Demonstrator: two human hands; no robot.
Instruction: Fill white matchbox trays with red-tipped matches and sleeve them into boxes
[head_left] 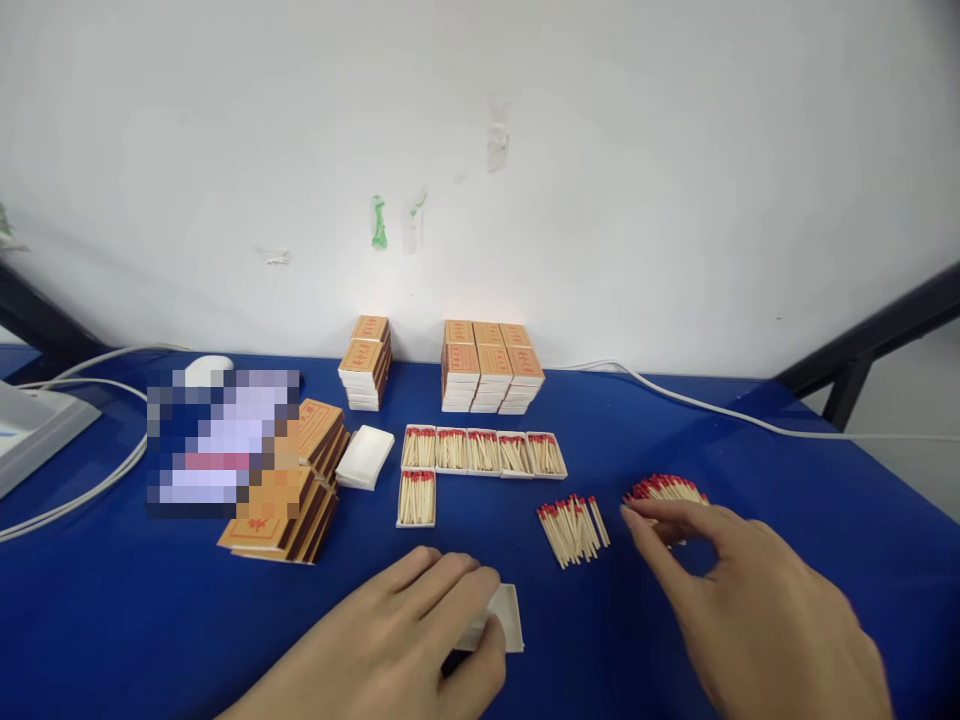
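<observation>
A white matchbox tray [511,618] lies at the front of the blue table, with my left hand [442,620] closed around its left part. What is inside the tray is mostly covered by the fingers. My right hand [750,580] is at a pile of red-headed matches [667,488]; its thumb and forefinger pinch at the pile's left edge, and how many matches are between them is hidden. Between both hands lies a smaller bunch of loose matches [570,530]. Several filled trays [484,452] stand in a row behind, with one more filled tray [416,498] in front of the row's left end.
Orange matchbox sleeves [277,500] are stacked at the left, beside several white trays [365,455]. Stacks of matchboxes [491,365] and a smaller stack [365,362] stand near the wall. A pixelated patch [225,440], white cables [135,440] and a white mouse [208,371] lie far left.
</observation>
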